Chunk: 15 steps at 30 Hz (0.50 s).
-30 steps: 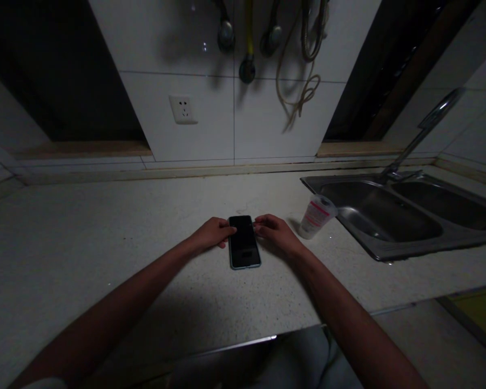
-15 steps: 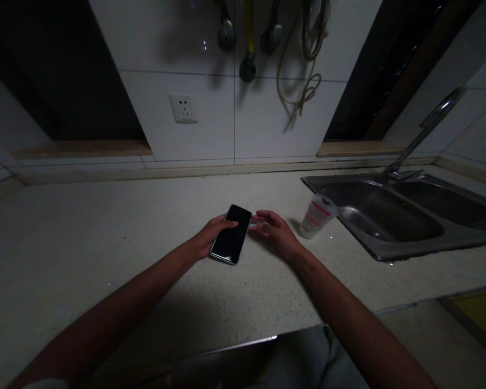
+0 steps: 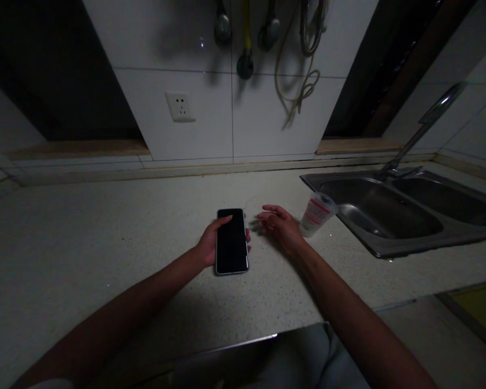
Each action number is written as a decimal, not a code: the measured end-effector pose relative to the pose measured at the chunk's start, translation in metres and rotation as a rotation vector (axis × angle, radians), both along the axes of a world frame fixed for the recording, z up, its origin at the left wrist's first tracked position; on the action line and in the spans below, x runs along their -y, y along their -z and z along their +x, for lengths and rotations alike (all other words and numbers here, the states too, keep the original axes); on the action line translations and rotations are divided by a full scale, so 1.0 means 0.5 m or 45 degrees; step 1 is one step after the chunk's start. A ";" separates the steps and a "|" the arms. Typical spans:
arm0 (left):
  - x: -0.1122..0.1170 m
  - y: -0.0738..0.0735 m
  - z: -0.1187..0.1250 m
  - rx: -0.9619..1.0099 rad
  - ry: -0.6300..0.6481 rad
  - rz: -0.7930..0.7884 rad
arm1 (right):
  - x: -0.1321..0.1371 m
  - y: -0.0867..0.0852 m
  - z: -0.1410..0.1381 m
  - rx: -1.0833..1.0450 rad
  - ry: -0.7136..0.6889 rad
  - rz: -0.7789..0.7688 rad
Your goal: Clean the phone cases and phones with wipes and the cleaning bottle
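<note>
A black smartphone (image 3: 231,241) with a dark screen is held just above the pale speckled countertop (image 3: 105,232). My left hand (image 3: 208,244) cradles it from below and the left, thumb at its upper left edge and fingertips showing at its right edge. To the right of the phone hovers my right hand (image 3: 278,225), fingers loosely spread, holding nothing and not touching the phone. A clear plastic cup (image 3: 316,214) with a red and white label stands tilted just right of that hand.
A steel double sink (image 3: 392,205) with a tap (image 3: 425,124) fills the right of the counter. On the tiled wall hang ladles (image 3: 245,38) and a coiled rope (image 3: 302,81), with a wall socket (image 3: 180,106) to their left. The counter's front edge runs near my body.
The phone lay flat between both hands, then my left hand lifted and turned it. Now it is straight in my left hand, and my right hand has let go and drawn away to the right.
</note>
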<state>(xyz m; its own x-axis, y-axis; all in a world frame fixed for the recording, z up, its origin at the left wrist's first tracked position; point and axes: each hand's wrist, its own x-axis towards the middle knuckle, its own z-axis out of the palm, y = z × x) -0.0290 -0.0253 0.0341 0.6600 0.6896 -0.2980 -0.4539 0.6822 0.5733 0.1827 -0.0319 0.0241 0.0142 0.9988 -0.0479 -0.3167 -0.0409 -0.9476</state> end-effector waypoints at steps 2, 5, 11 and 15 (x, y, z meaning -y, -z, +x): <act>0.001 -0.003 0.002 0.001 -0.010 0.031 | 0.003 0.002 -0.002 -0.016 -0.082 -0.021; 0.005 -0.005 0.005 -0.006 -0.002 0.076 | 0.012 0.000 -0.011 -0.025 -0.195 -0.011; -0.002 0.003 0.011 0.036 -0.089 0.013 | 0.021 -0.006 -0.019 0.072 -0.431 -0.022; -0.013 0.006 0.011 0.029 -0.161 -0.039 | 0.021 0.000 -0.019 0.177 -0.521 -0.024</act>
<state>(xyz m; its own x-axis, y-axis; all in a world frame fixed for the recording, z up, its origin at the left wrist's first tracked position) -0.0237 -0.0189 0.0310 0.5751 0.7587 -0.3061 -0.5503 0.6356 0.5415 0.1734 -0.0424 0.0243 -0.3752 0.9223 -0.0920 -0.1401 -0.1546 -0.9780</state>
